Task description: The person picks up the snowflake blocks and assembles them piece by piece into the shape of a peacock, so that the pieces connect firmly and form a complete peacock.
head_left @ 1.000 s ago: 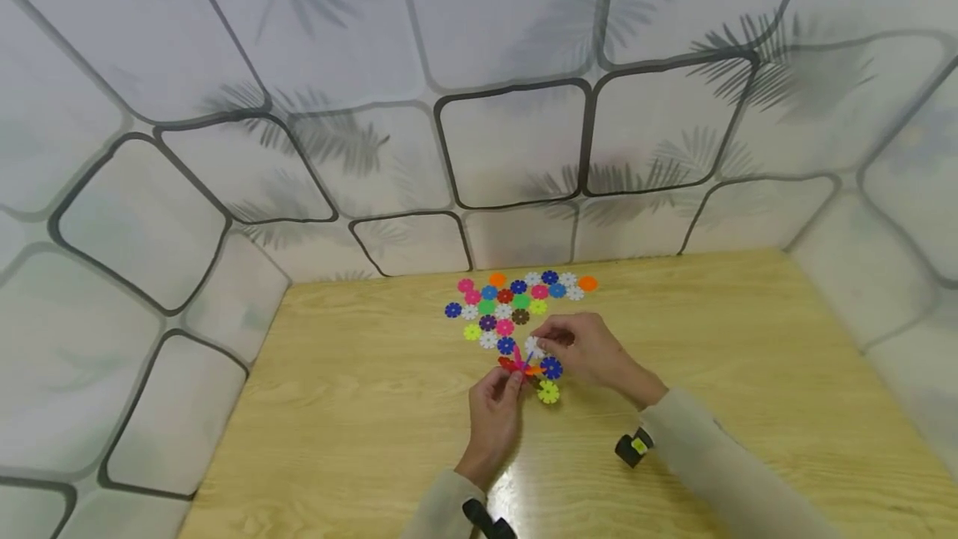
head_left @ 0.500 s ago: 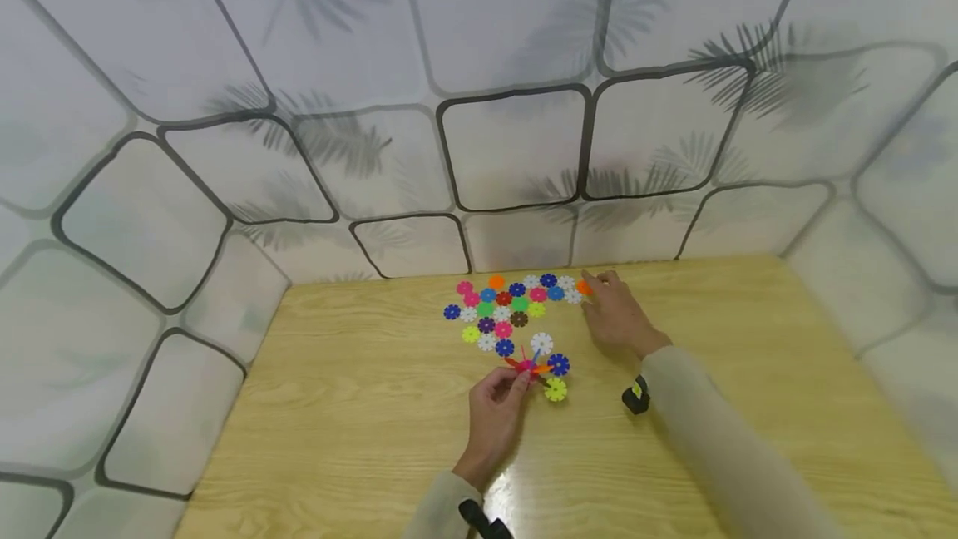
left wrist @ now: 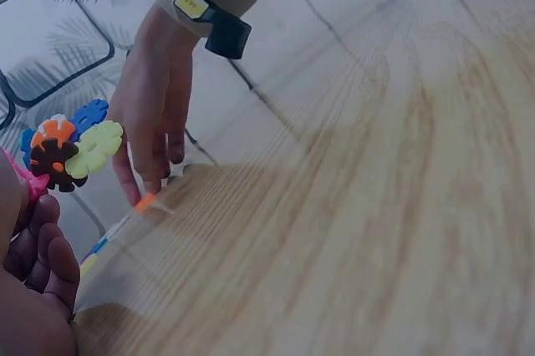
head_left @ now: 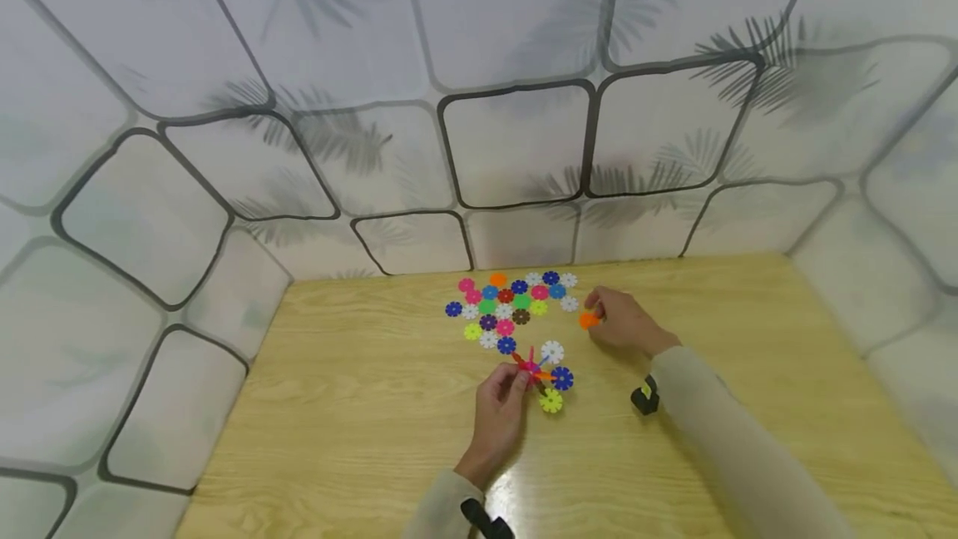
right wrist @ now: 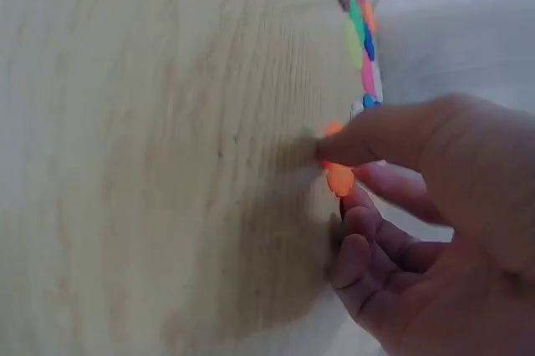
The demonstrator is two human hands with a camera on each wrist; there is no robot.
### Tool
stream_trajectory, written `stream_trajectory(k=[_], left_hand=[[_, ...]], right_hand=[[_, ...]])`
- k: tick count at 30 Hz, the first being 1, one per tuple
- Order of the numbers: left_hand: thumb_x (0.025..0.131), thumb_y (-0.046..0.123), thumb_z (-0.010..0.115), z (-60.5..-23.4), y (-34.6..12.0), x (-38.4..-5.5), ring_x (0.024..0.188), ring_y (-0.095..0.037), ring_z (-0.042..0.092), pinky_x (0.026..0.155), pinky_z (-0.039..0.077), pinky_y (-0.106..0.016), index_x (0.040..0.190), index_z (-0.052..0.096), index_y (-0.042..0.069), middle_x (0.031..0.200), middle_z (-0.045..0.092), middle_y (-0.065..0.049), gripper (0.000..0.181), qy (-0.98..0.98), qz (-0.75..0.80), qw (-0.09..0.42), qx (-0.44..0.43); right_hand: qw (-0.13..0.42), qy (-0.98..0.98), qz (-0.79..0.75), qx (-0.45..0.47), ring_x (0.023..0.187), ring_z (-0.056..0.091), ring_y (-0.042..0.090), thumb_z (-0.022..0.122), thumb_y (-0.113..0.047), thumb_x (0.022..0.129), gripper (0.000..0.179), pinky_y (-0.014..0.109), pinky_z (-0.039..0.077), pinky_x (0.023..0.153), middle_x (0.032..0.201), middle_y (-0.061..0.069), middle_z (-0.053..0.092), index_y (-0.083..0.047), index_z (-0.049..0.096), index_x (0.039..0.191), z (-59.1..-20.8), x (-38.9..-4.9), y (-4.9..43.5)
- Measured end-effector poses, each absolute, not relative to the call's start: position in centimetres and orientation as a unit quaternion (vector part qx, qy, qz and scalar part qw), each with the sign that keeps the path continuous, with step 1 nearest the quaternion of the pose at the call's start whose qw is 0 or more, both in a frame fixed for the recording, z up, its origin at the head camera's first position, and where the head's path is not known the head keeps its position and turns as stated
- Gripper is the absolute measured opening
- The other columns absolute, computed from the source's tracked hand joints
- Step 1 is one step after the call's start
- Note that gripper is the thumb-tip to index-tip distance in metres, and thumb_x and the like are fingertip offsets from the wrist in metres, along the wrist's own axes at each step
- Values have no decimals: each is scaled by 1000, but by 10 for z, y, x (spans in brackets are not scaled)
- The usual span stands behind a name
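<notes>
In the head view my left hand (head_left: 500, 414) pinches a joined cluster of notched plastic discs by its pink disc (head_left: 530, 368). White (head_left: 552, 352), blue (head_left: 562, 378) and yellow (head_left: 550, 401) discs stick out on the cluster's right; the left wrist view also shows a dark brown disc (left wrist: 57, 164) in it. To the right, apart from the cluster, my right hand (head_left: 624, 323) pinches an orange disc (head_left: 589, 319). Seen from the right wrist, the thumb covers part of that orange disc (right wrist: 339, 179), close to the tabletop.
Several loose discs in mixed colours lie flat behind the hands, among them a red disc (head_left: 505, 295) and a white disc (head_left: 569, 304) near the right fingers. The wooden table (head_left: 337, 406) meets a patterned wall covering (head_left: 516, 148) at the back and sides.
My right hand has let go of the cluster's white disc, reached to the back right, taken the orange disc and drawn it nearer. A loose white disc shifted slightly. The left hand keeps its hold.
</notes>
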State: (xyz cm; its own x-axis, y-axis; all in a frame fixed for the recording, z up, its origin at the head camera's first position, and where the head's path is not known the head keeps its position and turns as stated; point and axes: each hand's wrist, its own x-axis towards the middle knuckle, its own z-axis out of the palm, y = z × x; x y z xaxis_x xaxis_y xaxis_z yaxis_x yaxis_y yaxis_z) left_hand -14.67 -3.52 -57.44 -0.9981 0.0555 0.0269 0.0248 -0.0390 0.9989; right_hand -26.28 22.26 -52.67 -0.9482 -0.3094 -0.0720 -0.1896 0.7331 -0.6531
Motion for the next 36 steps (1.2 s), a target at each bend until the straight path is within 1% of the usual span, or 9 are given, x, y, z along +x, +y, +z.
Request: stream_trajectory(k=[2,7,9,12,16,22,27,30,36], left_hand=[[110,8,60,-573,-36,-147,91,-14,64,84,55,-21,108,71,-5,104,72,-21,17,699,715,8,31],[111,8,58,-570,-36,-146,90,-13,64,84,56,-21,108,70,-5,101,71,-14,17,698,715,21,28],[111,9,58,-569,-36,-146,90,-13,63,84,55,-21,109,69,-4,101,70,-11,17,698,715,29,26],[112,10,56,-567,-36,-146,89,-13,62,82,54,-21,110,69,-4,101,69,-11,18,701,712,35,33],[113,10,54,-566,-36,-145,88,-11,61,81,54,-21,110,68,-5,102,68,-14,20,704,708,35,47],[114,10,54,-568,-37,-145,91,-9,63,84,55,-21,111,68,-3,102,68,-9,19,707,705,41,47],[114,12,55,-570,-37,-145,89,-10,63,83,55,-22,110,68,-3,102,69,-14,20,705,706,36,50],[113,11,55,-571,-37,-146,88,-10,64,83,56,-22,109,68,-3,102,70,-17,19,705,707,31,53],[113,10,57,-574,-38,-145,90,-10,64,84,55,-22,108,70,-2,102,70,-17,18,710,702,18,54]], right_hand=[[93,923,-340,-154,91,60,24,74,-4,84,30,39,53,84,101,14,68,1,69,113,-528,-262,224],[69,909,-365,-190,85,63,14,81,-11,95,11,29,54,79,95,7,73,-6,73,100,-527,-253,219],[56,896,-397,-192,87,66,11,78,-12,100,7,26,56,80,96,5,75,-8,73,102,-520,-247,211],[43,867,-458,-194,90,71,12,76,-14,103,7,24,60,82,100,6,78,-9,75,107,-504,-236,194],[51,841,-503,-193,91,73,13,77,-15,103,9,24,62,81,103,6,80,-9,78,110,-490,-224,175],[70,854,-482,-182,87,72,10,77,-14,103,6,23,61,79,100,3,79,-11,80,108,-487,-216,165],[59,863,-465,-189,85,71,11,77,-14,102,6,23,60,78,99,2,81,-12,81,106,-482,-213,166],[66,864,-464,-186,86,71,11,78,-14,102,7,22,60,78,99,2,81,-12,82,106,-483,-214,165],[73,866,-456,-195,84,70,9,78,-13,101,6,22,60,76,98,0,81,-12,83,105,-487,-216,161]])
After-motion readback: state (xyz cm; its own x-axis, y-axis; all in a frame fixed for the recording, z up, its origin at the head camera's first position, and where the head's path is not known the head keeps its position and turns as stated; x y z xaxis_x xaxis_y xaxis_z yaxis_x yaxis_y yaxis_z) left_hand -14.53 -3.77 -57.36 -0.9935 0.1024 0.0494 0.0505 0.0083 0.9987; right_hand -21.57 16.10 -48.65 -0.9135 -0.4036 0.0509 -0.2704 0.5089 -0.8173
